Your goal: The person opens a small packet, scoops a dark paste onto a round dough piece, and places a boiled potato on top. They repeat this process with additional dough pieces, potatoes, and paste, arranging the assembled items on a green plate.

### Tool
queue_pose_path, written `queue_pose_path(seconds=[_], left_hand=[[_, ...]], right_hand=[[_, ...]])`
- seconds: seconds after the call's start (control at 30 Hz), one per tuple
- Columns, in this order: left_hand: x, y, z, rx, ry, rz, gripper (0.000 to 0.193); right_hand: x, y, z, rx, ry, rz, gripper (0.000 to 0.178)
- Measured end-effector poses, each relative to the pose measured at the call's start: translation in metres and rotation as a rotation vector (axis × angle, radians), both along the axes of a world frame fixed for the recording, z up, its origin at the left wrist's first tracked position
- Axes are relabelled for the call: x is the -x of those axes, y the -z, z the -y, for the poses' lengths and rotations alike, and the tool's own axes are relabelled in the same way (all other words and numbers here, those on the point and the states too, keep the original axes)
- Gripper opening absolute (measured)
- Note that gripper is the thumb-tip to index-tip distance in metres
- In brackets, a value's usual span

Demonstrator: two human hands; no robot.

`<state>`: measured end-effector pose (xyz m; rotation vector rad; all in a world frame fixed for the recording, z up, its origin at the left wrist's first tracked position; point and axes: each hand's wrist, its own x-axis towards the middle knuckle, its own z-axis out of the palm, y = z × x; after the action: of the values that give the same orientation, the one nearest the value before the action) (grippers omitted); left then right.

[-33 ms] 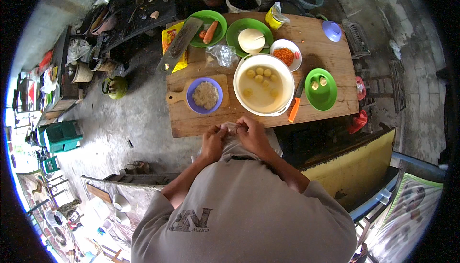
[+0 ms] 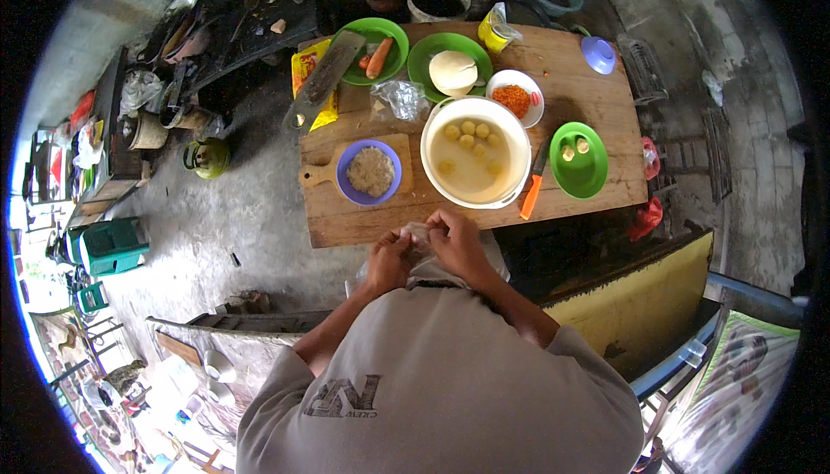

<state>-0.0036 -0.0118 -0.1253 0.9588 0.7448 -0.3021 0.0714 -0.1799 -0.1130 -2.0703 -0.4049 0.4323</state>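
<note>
At the near edge of the wooden table, my left hand and my right hand are close together, fingers pinched on a thin clear plastic bag. The bag hangs below the hands toward my lap, its lower part partly hidden by my arms and shirt. Just beyond my hands stands a white pot with several yellowish balls in cloudy liquid. To its left, a purple bowl of pale, crumbly food rests on a wooden cutting board. An orange-handled knife lies right of the pot.
A green plate with two small pieces lies at right. Farther back are a green plate with pale dough, a white bowl of orange bits, carrots on another green plate, a large cleaver-like blade and crumpled plastic.
My left hand has shifted very slightly to the right, and the bag's gathered top has changed shape a little between the fingers. The things on the table stay put.
</note>
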Motion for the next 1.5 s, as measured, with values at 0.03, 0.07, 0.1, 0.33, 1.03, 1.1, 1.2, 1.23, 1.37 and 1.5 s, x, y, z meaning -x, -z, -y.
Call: queue_pose_path(seconds=[0.03, 0.07, 0.1, 0.33, 1.03, 1.1, 1.2, 1.23, 1.37, 1.5], left_hand=[[0.006, 0.009, 0.002, 0.245, -0.108, -0.092, 0.009], [0.012, 0.017, 0.003, 0.445, -0.198, -0.109, 0.007], [0.017, 0.025, 0.005, 0.536, -0.256, -0.147, 0.009], [0.03, 0.017, -0.026, -0.125, 0.381, 0.351, 0.015], [-0.01, 0.003, -0.006, 0.023, -0.104, 0.1, 0.015], [-0.007, 0.009, -0.008, 0.214, -0.183, 0.118, 0.016], [-0.002, 0.013, -0.015, 0.412, -0.25, 0.093, 0.019], [-0.001, 0.013, -0.018, 0.405, -0.245, 0.079, 0.02], [0.002, 0.014, -0.031, 0.559, -0.209, 0.113, 0.022], [-0.004, 0.02, -0.046, 0.73, -0.201, 0.115, 0.018]], right_hand=[[-0.001, 0.004, 0.001, -0.015, 0.01, -0.089, 0.029], [-0.002, 0.008, 0.001, -0.03, 0.021, -0.177, 0.028], [-0.003, 0.012, 0.002, -0.045, 0.029, -0.265, 0.027], [-0.003, 0.02, 0.014, -0.809, 0.332, -1.414, 0.028], [-0.006, 0.004, 0.006, -0.154, 0.255, -0.698, 0.027], [-0.008, 0.005, 0.005, -0.512, 0.413, -0.921, 0.029], [-0.004, 0.007, 0.005, -0.808, 0.521, -1.144, 0.032], [-0.002, 0.009, 0.007, -0.833, 0.541, -1.2, 0.033], [0.003, 0.015, 0.012, -1.024, 0.554, -1.435, 0.037], [0.005, 0.014, 0.011, -1.108, 0.5, -1.464, 0.041]])
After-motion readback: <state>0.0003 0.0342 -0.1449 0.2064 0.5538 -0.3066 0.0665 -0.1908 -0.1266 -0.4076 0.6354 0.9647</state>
